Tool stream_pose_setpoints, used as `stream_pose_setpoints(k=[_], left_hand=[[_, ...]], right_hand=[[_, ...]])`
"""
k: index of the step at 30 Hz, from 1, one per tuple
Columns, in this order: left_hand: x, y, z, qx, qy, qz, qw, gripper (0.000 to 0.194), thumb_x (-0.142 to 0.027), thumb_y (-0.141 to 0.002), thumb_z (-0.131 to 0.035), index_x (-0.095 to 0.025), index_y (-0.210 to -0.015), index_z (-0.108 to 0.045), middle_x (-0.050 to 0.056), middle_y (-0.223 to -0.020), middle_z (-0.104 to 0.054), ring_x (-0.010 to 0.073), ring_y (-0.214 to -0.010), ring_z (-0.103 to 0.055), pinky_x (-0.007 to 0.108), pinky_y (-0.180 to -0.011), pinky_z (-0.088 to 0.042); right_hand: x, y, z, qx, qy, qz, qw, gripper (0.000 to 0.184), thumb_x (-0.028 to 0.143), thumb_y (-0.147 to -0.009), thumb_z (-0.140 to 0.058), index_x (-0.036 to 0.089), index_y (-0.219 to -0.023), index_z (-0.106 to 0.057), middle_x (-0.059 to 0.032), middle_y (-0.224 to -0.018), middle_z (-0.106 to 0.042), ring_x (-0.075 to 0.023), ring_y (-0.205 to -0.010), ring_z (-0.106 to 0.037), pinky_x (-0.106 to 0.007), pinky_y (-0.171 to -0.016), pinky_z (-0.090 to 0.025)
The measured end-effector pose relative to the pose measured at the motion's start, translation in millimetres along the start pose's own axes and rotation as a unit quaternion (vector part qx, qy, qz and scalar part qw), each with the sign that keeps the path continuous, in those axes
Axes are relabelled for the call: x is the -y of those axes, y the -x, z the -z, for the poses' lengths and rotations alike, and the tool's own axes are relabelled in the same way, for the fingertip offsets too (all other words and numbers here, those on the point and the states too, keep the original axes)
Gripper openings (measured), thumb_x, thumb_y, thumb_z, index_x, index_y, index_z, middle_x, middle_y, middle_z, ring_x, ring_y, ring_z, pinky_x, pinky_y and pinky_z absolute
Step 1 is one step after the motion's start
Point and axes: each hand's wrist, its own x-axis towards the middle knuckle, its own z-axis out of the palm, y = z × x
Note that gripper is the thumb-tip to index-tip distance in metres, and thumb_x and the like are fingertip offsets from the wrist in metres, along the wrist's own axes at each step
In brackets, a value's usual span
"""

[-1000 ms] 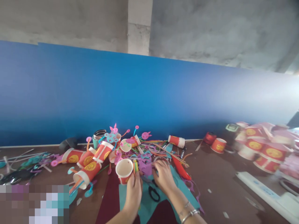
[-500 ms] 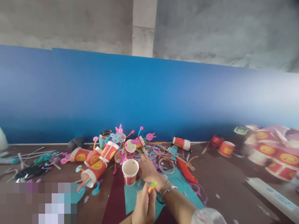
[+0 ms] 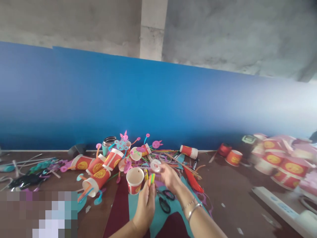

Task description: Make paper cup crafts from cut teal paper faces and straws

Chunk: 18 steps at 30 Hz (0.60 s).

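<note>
My left hand [image 3: 146, 203] is closed around a small bundle of orange, yellow and green strips [image 3: 152, 178], whose ends stick up past the thumb. In my right hand [image 3: 170, 177] is a round whitish disc, which looks like a roll of clear tape [image 3: 155, 166], pinched at its right edge. A red and white paper cup [image 3: 135, 188] stands upright just left of my left hand. Between my wrists, black-handled scissors [image 3: 164, 204] lie on teal sheet material [image 3: 177, 211]. Their blades are partly hidden by my left hand.
Decorated paper cups [image 3: 99, 177] with pink and blue cut-outs lie heaped at the left. Colourful strips [image 3: 170, 158] spread behind my hands. A red pouch-like thing [image 3: 193, 180], a white power strip [image 3: 274, 206] and stacked cups [image 3: 292, 168] are at the right.
My right hand has come up from the pile with the whitish roll in its fingers. The left hand has moved up and left with the strips, and the scissors now show.
</note>
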Motion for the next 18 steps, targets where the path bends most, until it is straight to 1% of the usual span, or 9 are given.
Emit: stream_pose_setpoints(k=[2, 4, 6, 8, 10, 12, 14, 16, 18], left_hand=[[-5, -6, -5.0, -0.005, 0.055, 0.008, 0.998, 0.056, -0.060, -0.056, -0.071, -0.020, -0.092, -0.056, 0.009, -0.101, -0.061, 0.0219, -0.093, -0.059, 0.029, -0.079, -0.050], [-9, -12, -8.7, -0.015, 0.061, 0.035, 0.997, 0.054, -0.061, -0.051, -0.073, -0.020, -0.080, -0.052, 0.003, -0.080, -0.061, 0.0172, -0.077, -0.060, 0.026, -0.067, -0.050], [-12, -17, -9.6, -0.038, 0.033, 0.055, 0.997, 0.053, -0.062, -0.050, -0.072, -0.021, -0.072, -0.046, -0.004, -0.061, -0.050, 0.0111, -0.057, -0.053, 0.021, -0.052, -0.045], [-14, -20, -7.1, -0.053, 0.008, 0.066, 0.996, 0.052, -0.062, -0.052, -0.071, -0.022, -0.069, -0.043, -0.008, -0.051, -0.038, 0.0078, -0.045, -0.043, 0.020, -0.043, -0.036], [-14, -20, -1.9, -0.066, -0.008, 0.070, 0.995, 0.050, -0.063, -0.056, -0.068, -0.022, -0.068, -0.041, -0.010, -0.048, -0.031, 0.0065, -0.041, -0.035, 0.019, -0.039, -0.028], [-15, -16, 3.7, -0.085, -0.024, 0.069, 0.994, 0.050, -0.066, -0.061, -0.063, -0.022, -0.068, -0.040, -0.010, -0.048, -0.029, 0.0057, -0.039, -0.030, 0.020, -0.037, -0.022], [-16, -10, 8.0, -0.109, -0.042, 0.073, 0.990, 0.051, -0.070, -0.064, -0.056, -0.022, -0.070, -0.042, -0.011, -0.048, -0.028, 0.0052, -0.037, -0.027, 0.020, -0.037, -0.018], [-19, -4, 10.3, -0.125, -0.056, 0.077, 0.988, 0.054, -0.073, -0.066, -0.051, -0.021, -0.075, -0.046, -0.010, -0.049, -0.031, 0.0051, -0.036, -0.026, 0.020, -0.036, -0.018], [-21, 1, 11.5, -0.119, -0.055, 0.055, 0.990, 0.054, -0.073, -0.066, -0.051, -0.021, -0.078, -0.049, -0.007, -0.052, -0.041, 0.0060, -0.037, -0.031, 0.021, -0.035, -0.022]], right_hand=[[-2, 10, 2, 0.002, -0.063, -0.025, 0.998, 0.033, 0.040, -0.076, -0.045, 0.016, -0.088, -0.062, -0.0071, -0.088, -0.067, -0.0223, -0.083, -0.063, -0.031, -0.070, -0.049], [-7, 16, 3, -0.011, -0.082, -0.023, 0.996, 0.029, 0.038, -0.074, -0.045, 0.016, -0.081, -0.063, -0.0061, -0.086, -0.067, -0.0216, -0.081, -0.063, -0.028, -0.066, -0.048], [-12, 19, 6, -0.043, -0.086, -0.013, 0.995, 0.025, 0.038, -0.073, -0.049, 0.017, -0.078, -0.062, -0.0046, -0.083, -0.068, -0.0212, -0.080, -0.063, -0.027, -0.063, -0.048], [-17, 20, 8, -0.073, -0.093, -0.011, 0.993, 0.023, 0.039, -0.070, -0.054, 0.018, -0.072, -0.061, -0.0035, -0.078, -0.067, -0.0216, -0.078, -0.063, -0.027, -0.062, -0.047], [-20, 23, 11, -0.081, -0.107, -0.014, 0.991, 0.022, 0.039, -0.068, -0.058, 0.018, -0.063, -0.059, -0.0034, -0.073, -0.067, -0.0223, -0.077, -0.063, -0.029, -0.064, -0.048], [-22, 26, 11, -0.062, -0.118, -0.020, 0.991, 0.023, 0.037, -0.068, -0.060, 0.017, -0.056, -0.057, -0.0039, -0.072, -0.066, -0.0226, -0.078, -0.063, -0.030, -0.067, -0.049], [-23, 30, 11, -0.042, -0.121, -0.024, 0.991, 0.021, 0.033, -0.069, -0.059, 0.017, -0.055, -0.059, -0.0044, -0.074, -0.067, -0.0224, -0.080, -0.063, -0.032, -0.069, -0.049], [-23, 34, 9, -0.032, -0.118, -0.029, 0.992, 0.020, 0.031, -0.070, -0.057, 0.017, -0.058, -0.063, -0.0041, -0.076, -0.066, -0.0214, -0.080, -0.062, -0.032, -0.070, -0.050], [-24, 36, 7, -0.019, -0.106, -0.035, 0.994, 0.018, 0.029, -0.072, -0.056, 0.017, -0.061, -0.065, -0.0034, -0.075, -0.066, -0.0196, -0.077, -0.061, -0.031, -0.069, -0.050]])
